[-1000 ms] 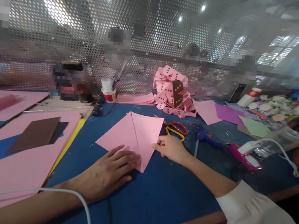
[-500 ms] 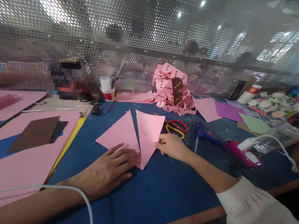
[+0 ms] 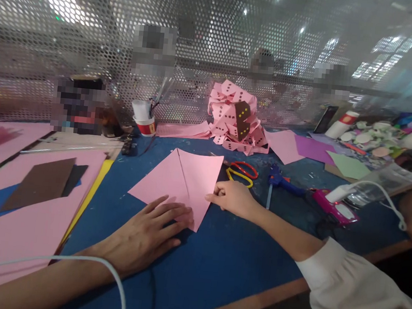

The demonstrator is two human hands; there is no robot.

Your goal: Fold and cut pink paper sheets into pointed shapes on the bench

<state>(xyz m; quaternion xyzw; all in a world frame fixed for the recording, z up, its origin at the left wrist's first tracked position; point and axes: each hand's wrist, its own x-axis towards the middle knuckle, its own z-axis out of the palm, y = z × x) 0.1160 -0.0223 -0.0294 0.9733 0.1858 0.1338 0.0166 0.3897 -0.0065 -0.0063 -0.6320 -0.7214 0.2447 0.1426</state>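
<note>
Two pink paper pieces lie together on the blue tabletop, the left piece [image 3: 160, 174] and the right piece [image 3: 204, 174], with a thin dark line where their edges meet. Whether they join at the bottom is hidden under my left hand [image 3: 157, 227], which rests flat on their lower part with fingers stretched out. My right hand [image 3: 233, 198] pinches the right edge of the right piece between thumb and curled fingers. Just beyond that hand lie scissors [image 3: 240, 173] with red and yellow handles.
A blue glue gun [image 3: 281, 181] and a magenta power strip [image 3: 334, 208] lie to the right. Behind stands a pink folded-paper model [image 3: 227, 117] with dotted faces, beside a paper cup [image 3: 145, 125]. Pink sheets [image 3: 30, 235] cover the left; a white cable [image 3: 108, 261] crosses my left forearm.
The gap between the two pink pieces has closed to a thin line as the right piece swung left with my right hand. My left hand stays flat on the paper.
</note>
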